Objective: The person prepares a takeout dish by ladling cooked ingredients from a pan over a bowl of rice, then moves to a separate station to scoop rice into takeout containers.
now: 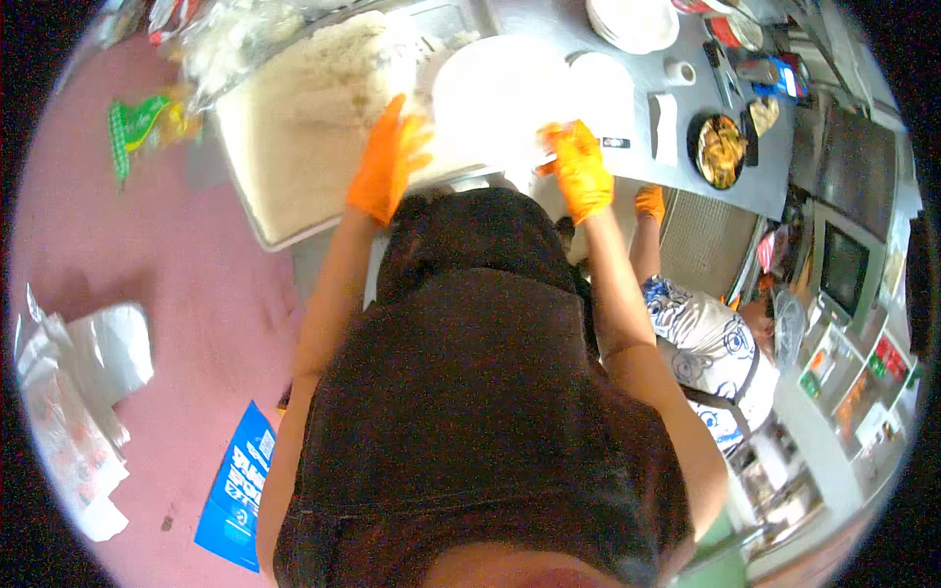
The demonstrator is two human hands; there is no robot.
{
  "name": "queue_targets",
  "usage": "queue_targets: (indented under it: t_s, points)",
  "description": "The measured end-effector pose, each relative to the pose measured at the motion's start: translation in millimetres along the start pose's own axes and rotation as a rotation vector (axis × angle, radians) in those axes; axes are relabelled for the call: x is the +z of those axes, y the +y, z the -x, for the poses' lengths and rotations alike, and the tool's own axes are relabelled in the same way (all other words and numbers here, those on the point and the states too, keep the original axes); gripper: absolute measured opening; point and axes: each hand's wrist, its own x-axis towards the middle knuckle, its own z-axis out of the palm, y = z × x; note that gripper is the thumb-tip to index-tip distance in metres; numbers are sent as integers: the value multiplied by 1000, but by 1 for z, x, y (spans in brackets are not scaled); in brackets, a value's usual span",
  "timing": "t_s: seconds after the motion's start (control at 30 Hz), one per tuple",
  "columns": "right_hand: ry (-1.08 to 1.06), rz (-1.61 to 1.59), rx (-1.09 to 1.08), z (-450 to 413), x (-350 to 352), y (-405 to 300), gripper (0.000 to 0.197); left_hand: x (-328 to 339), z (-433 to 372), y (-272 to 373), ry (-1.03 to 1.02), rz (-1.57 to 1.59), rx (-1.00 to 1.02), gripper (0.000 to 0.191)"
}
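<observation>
My left hand (391,163), in an orange glove, hovers at the right side of a large pale shallow tray (268,241) with its fingers apart and nothing in them. A pale powdery layer with darker patches covers part of the tray. My right hand (582,170), also gloved in orange, has bent fingers beside a large round white thing (500,95), too overexposed to name. A thin white bit shows at the right fingertips; whether they grip it is blurred. Just right of the round thing lies a smaller white shape (606,84) with a small dark label (616,142) near it.
On the metal table (691,173) stand a dark bowl of food (722,151), a white strip (665,128), a small roll (680,72) and white bowls (634,26). A co-worker (706,353) is close on my right. Clear plastic bags (239,48) border the tray. A blue sack (239,492) lies on the floor.
</observation>
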Motion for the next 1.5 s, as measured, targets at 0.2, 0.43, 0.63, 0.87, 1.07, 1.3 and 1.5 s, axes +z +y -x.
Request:
queue_targets:
  t_s: [0.2,0.43,0.63,0.87,1.07,1.3,1.5]
  points:
    - [-417,205,-144,-17,101,-58,38,-89,15,6,-11,-293,357,55]
    - [-204,1087,-125,-75,148,-40,38,-109,41,29,355,356,271,50]
    - [-203,687,-182,-73,95,-44,49,-144,40,27,271,549,297,54]
    - [-540,-73,600,-106,33,-33,34,-130,54,36,241,584,290,52]
    - [-685,-284,439,-135,78,-9,39,-143,36,25,328,489,300,48]
    - [-742,-288,246,-91,59,-37,40,-112,34,25,266,417,343,47]
    - [-581,376,-4,-17,88,-95,62,-82,5,15,331,394,305,47]
